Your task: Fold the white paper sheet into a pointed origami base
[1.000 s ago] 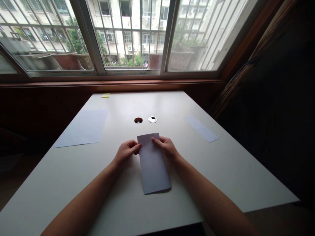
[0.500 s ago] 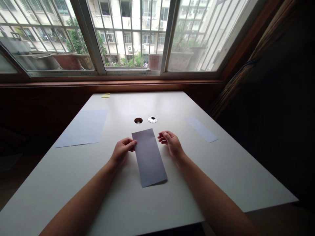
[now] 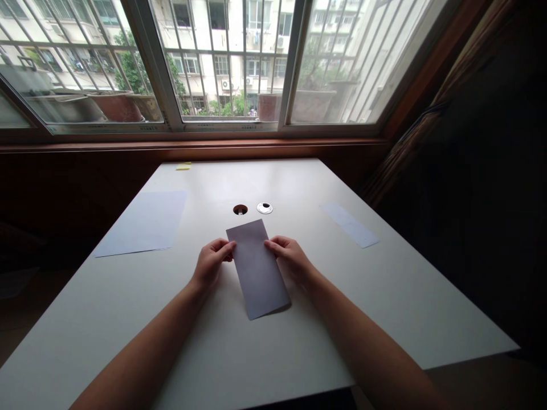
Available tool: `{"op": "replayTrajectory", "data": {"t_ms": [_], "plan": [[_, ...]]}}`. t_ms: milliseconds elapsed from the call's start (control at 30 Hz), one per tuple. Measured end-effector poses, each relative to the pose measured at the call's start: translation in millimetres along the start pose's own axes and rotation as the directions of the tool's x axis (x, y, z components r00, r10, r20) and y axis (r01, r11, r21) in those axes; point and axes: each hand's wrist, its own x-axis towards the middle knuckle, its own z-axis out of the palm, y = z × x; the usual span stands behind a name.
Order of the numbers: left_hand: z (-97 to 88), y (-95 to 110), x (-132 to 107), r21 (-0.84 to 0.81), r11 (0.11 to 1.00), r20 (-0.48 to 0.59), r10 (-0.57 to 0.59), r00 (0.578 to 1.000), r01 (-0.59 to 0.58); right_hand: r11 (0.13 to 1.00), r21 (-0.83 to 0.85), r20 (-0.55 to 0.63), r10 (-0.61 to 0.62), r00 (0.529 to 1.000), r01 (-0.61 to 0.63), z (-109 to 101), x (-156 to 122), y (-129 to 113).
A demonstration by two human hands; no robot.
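Note:
A folded sheet of paper (image 3: 259, 273), long and narrow and grey in the shade, is held up above the white table, slightly slanted. My left hand (image 3: 212, 259) pinches its left edge near the top, thumb in front and fingers behind. On the opposite edge, my right hand (image 3: 290, 255) grips it the same way with the thumb on the front face. The fingers behind the paper are mostly hidden. At its lower end the paper's layers part a little.
Sheets of pale paper (image 3: 143, 222) lie at the left of the white table (image 3: 205, 364). A narrow paper strip (image 3: 350, 224) lies at the right. Beyond my hands are a round cable hole (image 3: 240, 210), its metal cover (image 3: 265, 208) and yellow sticky notes (image 3: 183, 166).
My right hand, apart from the paper before, has closed on its right edge. The paper has risen and tilted slightly, while my left hand keeps its hold.

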Motion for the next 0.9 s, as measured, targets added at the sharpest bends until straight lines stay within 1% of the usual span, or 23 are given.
{"op": "replayTrajectory", "data": {"t_ms": [100, 233, 333, 433, 567, 767, 900], "plan": [[0.1, 0.0, 1.2, -0.009, 1.000, 0.001, -0.015, 1.000, 0.015, 1.000, 0.015, -0.001, -0.001, 1.000, 0.001, -0.4, 0.7, 1.4], [0.1, 3.3, 2.6, -0.008, 0.999, 0.063, -0.041, 0.997, 0.042, 0.999, 0.041, 0.004, 0.012, 1.000, -0.012, -1.3, 0.7, 1.4], [0.7, 7.2, 1.9, 0.004, 0.999, 0.115, -0.047, 0.992, 0.047, 0.998, 0.050, 0.031, 0.035, 0.999, -0.037, -2.0, -0.3, 0.0], [1.4, 9.3, 0.5, -0.005, 0.999, 0.129, -0.052, 0.990, 0.053, 0.996, 0.040, 0.075, 0.074, 0.994, -0.078, -2.2, -1.6, -1.5], [1.7, 7.2, 0.4, -0.036, 0.998, 0.086, -0.053, 0.995, 0.056, 0.995, -0.010, 0.088, 0.100, 0.991, -0.100, -2.7, -2.0, -4.2], [1.0, 1.8, 2.5, -0.109, 0.994, -0.008, -0.014, 1.000, 0.013, 0.997, -0.030, 0.097, 0.077, 0.992, -0.074, -2.7, -1.7, -7.3], [0.9, 2.2, 3.3, -0.140, 0.990, -0.061, -0.001, 0.998, -0.008, 0.995, -0.080, 0.084, 0.069, 0.994, -0.062, -0.9, -1.9, -6.8]]}}
